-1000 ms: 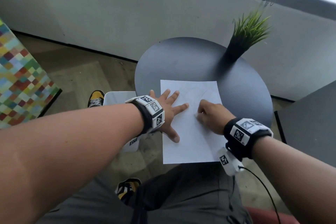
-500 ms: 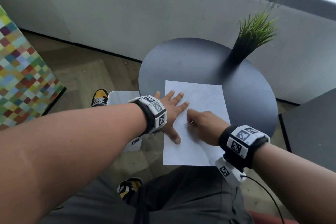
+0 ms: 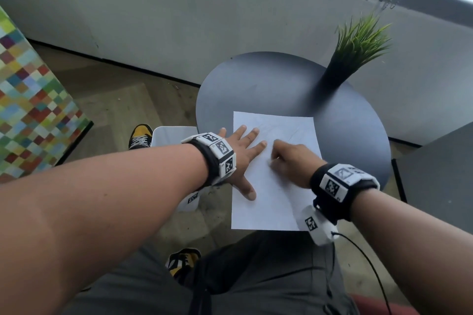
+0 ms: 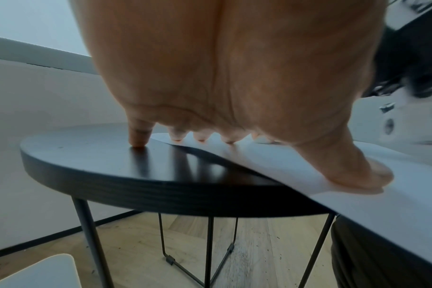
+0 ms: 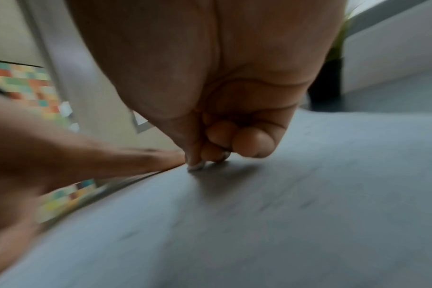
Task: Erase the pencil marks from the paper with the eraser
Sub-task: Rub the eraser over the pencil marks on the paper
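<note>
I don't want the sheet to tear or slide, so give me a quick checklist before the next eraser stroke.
1. Paper pinned: left hand lies flat, fingers spread on it. Ok.
2. Eraser gripped: right hand pinches a small pale piece at its fingertips, touching the sheet. Ok.
3. Paper fully supported: its near edge overhangs the round table. Not ok.
4. Stroke path free: left forefinger lies close to the right hand. Cannot tell.
5. Plant out of the way: stands beyond the sheet's far corner. Ok.
6. Marks left: faint lines near the far edge. Not ok.
</note>
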{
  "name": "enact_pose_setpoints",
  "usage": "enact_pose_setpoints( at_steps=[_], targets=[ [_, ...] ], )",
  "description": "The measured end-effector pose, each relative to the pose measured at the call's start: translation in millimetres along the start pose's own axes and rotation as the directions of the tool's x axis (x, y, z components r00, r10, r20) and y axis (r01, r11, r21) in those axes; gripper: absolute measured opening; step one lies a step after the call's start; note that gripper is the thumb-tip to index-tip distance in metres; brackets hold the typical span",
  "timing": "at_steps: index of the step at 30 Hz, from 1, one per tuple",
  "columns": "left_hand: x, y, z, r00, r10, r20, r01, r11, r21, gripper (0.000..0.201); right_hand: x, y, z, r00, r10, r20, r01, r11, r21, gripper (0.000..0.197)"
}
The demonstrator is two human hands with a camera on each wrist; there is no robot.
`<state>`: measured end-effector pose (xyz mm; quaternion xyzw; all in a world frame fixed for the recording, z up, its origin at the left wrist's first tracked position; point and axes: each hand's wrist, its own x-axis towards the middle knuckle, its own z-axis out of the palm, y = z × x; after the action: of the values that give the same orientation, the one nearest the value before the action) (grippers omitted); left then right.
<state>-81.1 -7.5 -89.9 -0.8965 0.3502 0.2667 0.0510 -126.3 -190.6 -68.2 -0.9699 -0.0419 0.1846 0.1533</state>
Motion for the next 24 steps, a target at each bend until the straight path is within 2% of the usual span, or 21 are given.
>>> enact_pose_setpoints(
  at_steps=[2, 5, 9, 11, 13, 15, 19, 21, 24],
  targets=[
    [-0.7, 0.6, 0.5, 1.0, -0.001, 0.009, 0.001, 1.0, -0.008, 0.135, 6.4, 19.3, -10.2, 0.987, 0.151, -0.053, -0.148, 0.987, 0.059, 0.015],
    [-3.2, 1.1, -1.3, 1.0, -0.02, -0.011, 0.019, 0.998, -0.067, 0.124, 6.4, 30.2, -7.8, 0.976, 0.207, -0.067, -0.202, 0.976, 0.079, 0.017],
    [-4.4, -12.8, -1.1, 0.979, -0.187, -0.081, 0.171, 0.97, -0.175, 0.116, -7.0, 32.5, -4.6, 0.983, 0.178, -0.042, -0.174, 0.982, 0.075, 0.015],
    [-3.3, -19.1, 1.6, 0.973, -0.214, -0.09, 0.198, 0.966, -0.166, 0.118, -14.4, 33.3, -8.2, 0.989, 0.145, 0.019, -0.146, 0.988, 0.047, 0.014],
    [-3.5, -19.5, 1.1, 0.976, -0.207, -0.066, 0.195, 0.969, -0.155, 0.124, -17.8, 34.3, -12.8, 0.986, 0.144, 0.087, -0.151, 0.984, 0.092, 0.013],
    [-3.1, -16.0, -2.9, 0.983, -0.183, -0.036, 0.177, 0.976, -0.128, 0.132, -16.3, 33.1, -17.9, 0.982, 0.144, 0.119, -0.168, 0.961, 0.221, 0.014],
    [2.2, -8.0, -9.9, 0.994, -0.108, 0.005, 0.108, 0.992, -0.066, 0.141, -2.0, 20.7, -25.2, 0.996, 0.089, 0.025, -0.093, 0.945, 0.312, 0.007],
    [1.9, -4.9, -12.8, 0.994, -0.104, 0.026, 0.106, 0.993, -0.06, 0.144, 8.7, 11.3, -26.7, 0.997, 0.067, -0.032, -0.052, 0.942, 0.332, 0.005],
    [-1.5, -0.9, -18.3, 0.993, -0.103, 0.05, 0.106, 0.993, -0.045, 0.142, 25.8, 3.7, -25.5, 0.997, 0.066, -0.048, -0.047, 0.943, 0.331, 0.005]
  ],
)
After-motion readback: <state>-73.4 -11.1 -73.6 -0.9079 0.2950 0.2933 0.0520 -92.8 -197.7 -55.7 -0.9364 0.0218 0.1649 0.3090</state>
